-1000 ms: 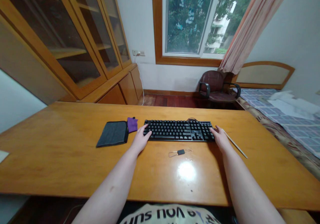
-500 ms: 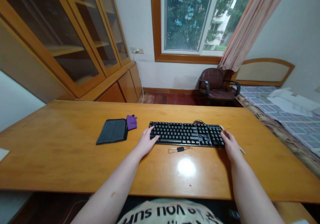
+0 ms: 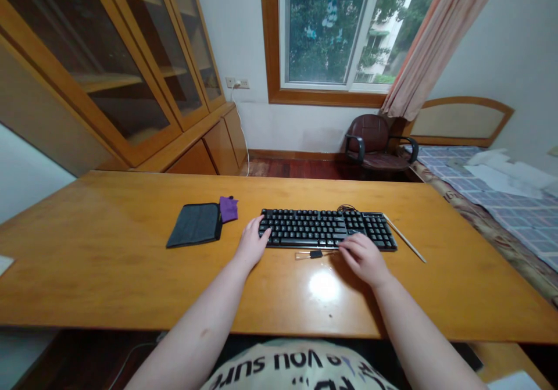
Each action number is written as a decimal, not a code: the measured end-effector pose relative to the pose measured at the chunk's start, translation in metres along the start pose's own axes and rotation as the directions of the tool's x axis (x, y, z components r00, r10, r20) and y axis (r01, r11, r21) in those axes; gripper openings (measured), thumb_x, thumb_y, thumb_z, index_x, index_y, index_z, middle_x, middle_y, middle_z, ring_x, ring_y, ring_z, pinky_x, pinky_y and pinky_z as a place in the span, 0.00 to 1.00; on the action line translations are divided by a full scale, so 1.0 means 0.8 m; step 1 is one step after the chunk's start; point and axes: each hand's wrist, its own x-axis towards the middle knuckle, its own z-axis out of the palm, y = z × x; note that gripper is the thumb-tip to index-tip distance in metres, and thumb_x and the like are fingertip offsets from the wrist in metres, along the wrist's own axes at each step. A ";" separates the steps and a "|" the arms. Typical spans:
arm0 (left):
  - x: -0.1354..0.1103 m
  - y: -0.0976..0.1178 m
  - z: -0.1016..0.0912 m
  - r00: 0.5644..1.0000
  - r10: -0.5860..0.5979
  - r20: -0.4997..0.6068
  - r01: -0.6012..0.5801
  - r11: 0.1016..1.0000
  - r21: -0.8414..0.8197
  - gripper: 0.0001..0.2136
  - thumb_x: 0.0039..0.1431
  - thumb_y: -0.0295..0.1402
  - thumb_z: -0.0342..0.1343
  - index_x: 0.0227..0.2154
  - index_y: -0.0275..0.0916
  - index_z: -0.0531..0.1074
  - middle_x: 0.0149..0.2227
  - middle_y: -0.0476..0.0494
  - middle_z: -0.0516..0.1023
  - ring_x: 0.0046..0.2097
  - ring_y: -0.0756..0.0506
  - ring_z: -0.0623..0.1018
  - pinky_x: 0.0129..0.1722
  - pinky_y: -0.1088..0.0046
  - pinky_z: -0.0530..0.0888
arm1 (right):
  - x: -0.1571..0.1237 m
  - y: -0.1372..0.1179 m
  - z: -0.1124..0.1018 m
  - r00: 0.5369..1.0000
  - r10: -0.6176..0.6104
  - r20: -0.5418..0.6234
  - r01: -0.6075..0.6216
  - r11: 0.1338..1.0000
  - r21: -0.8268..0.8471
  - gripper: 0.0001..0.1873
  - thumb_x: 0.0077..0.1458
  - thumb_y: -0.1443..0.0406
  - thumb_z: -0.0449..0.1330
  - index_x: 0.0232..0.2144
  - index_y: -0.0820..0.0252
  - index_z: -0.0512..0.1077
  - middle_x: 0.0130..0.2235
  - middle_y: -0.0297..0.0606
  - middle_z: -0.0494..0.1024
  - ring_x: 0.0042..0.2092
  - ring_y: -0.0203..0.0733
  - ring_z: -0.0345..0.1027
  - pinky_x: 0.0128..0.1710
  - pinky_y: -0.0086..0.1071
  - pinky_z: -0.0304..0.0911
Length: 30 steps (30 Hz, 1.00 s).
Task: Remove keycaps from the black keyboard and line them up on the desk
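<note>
A black full-size keyboard [image 3: 305, 227] lies on the wooden desk. My left hand [image 3: 250, 242] grips its left end, the thumb over the near corner keys and the fingers along the side. My right hand [image 3: 364, 256] is over the near edge of the keyboard, right of its middle, with thumb and fingers pinched together. In front of the keyboard lies a small keycap puller [image 3: 315, 254] with a black handle and wire loops; its right end reaches my right fingertips. A thin pale stick [image 3: 405, 239] slants away from the keyboard's right end.
Left of the keyboard are a dark flat pouch [image 3: 195, 225] and a small purple cloth [image 3: 228, 208]. A coiled cable [image 3: 346, 208] sits behind the keyboard. Beyond the desk [image 3: 108, 262] stand a brown armchair [image 3: 370, 140], a bed [image 3: 475, 175] and a glass-door cabinet [image 3: 143, 88].
My right hand has left the keyboard's right end and moved left to the end of the keycap puller. My left hand stays at the keyboard's left end.
</note>
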 end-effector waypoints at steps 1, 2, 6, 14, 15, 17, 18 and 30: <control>0.000 0.001 0.000 1.000 0.011 0.003 -0.011 1.000 0.014 0.21 0.55 0.35 0.50 0.52 0.36 0.62 0.52 0.35 0.66 0.55 0.40 0.65 0.56 0.59 0.61 | 0.003 -0.014 0.009 0.994 -0.049 0.094 0.049 0.999 0.001 0.08 0.55 0.65 0.54 0.34 0.57 0.73 0.34 0.40 0.75 0.37 0.41 0.65 0.39 0.37 0.61; 0.000 0.001 -0.001 1.000 0.020 0.010 -0.020 1.000 0.024 0.21 0.55 0.35 0.50 0.52 0.36 0.62 0.53 0.35 0.66 0.55 0.40 0.65 0.56 0.59 0.61 | 0.005 -0.026 0.017 0.987 -0.069 0.148 0.072 0.997 -0.015 0.08 0.56 0.64 0.54 0.35 0.57 0.73 0.34 0.40 0.75 0.37 0.42 0.65 0.38 0.37 0.61; -0.001 0.004 -0.002 0.999 0.040 0.029 -0.042 0.998 0.050 0.21 0.56 0.35 0.50 0.52 0.36 0.62 0.53 0.35 0.66 0.56 0.40 0.65 0.56 0.58 0.61 | 0.009 -0.047 0.041 0.971 -0.049 0.235 0.075 0.992 -0.103 0.10 0.56 0.62 0.55 0.37 0.58 0.73 0.34 0.42 0.75 0.36 0.43 0.64 0.36 0.37 0.58; 0.004 0.008 -0.001 1.000 0.008 -0.028 -0.009 0.998 -0.057 0.19 0.53 0.33 0.52 0.49 0.39 0.65 0.51 0.38 0.68 0.55 0.41 0.66 0.56 0.60 0.63 | 0.011 -0.045 0.041 0.952 -0.122 0.281 0.117 0.993 0.034 0.06 0.56 0.65 0.54 0.34 0.59 0.71 0.39 0.42 0.75 0.41 0.42 0.65 0.41 0.37 0.57; 0.005 0.007 0.000 0.999 -0.009 -0.032 0.007 0.997 -0.081 0.19 0.53 0.33 0.52 0.49 0.39 0.65 0.51 0.38 0.68 0.55 0.41 0.67 0.55 0.60 0.63 | 0.010 -0.045 0.041 0.951 -0.123 0.282 0.114 0.992 0.048 0.06 0.55 0.65 0.55 0.34 0.58 0.70 0.38 0.42 0.75 0.41 0.42 0.65 0.41 0.37 0.58; 0.006 0.005 0.001 0.998 -0.056 -0.031 0.051 0.990 -0.132 0.20 0.53 0.34 0.52 0.50 0.38 0.65 0.51 0.38 0.68 0.54 0.41 0.68 0.54 0.61 0.65 | 0.010 -0.046 0.042 0.953 -0.122 0.276 0.107 0.992 0.071 0.06 0.55 0.65 0.55 0.36 0.58 0.70 0.36 0.41 0.76 0.40 0.41 0.66 0.40 0.36 0.58; 0.007 0.003 0.001 0.996 -0.084 -0.024 0.079 0.984 -0.160 0.20 0.53 0.34 0.53 0.50 0.38 0.65 0.50 0.37 0.69 0.53 0.41 0.69 0.52 0.61 0.67 | 0.010 -0.045 0.042 0.955 -0.126 0.268 0.107 0.991 0.082 0.06 0.55 0.65 0.55 0.37 0.58 0.70 0.35 0.41 0.76 0.40 0.41 0.67 0.40 0.36 0.59; 0.008 0.002 0.001 0.985 -0.128 0.114 0.164 0.896 -0.413 0.26 0.51 0.32 0.55 0.55 0.38 0.60 0.51 0.38 0.71 0.46 0.43 0.75 0.45 0.66 0.73 | 0.004 -0.037 0.045 0.984 -0.093 0.153 0.059 0.975 0.214 0.08 0.56 0.65 0.55 0.38 0.57 0.71 0.37 0.42 0.75 0.39 0.40 0.69 0.37 0.34 0.67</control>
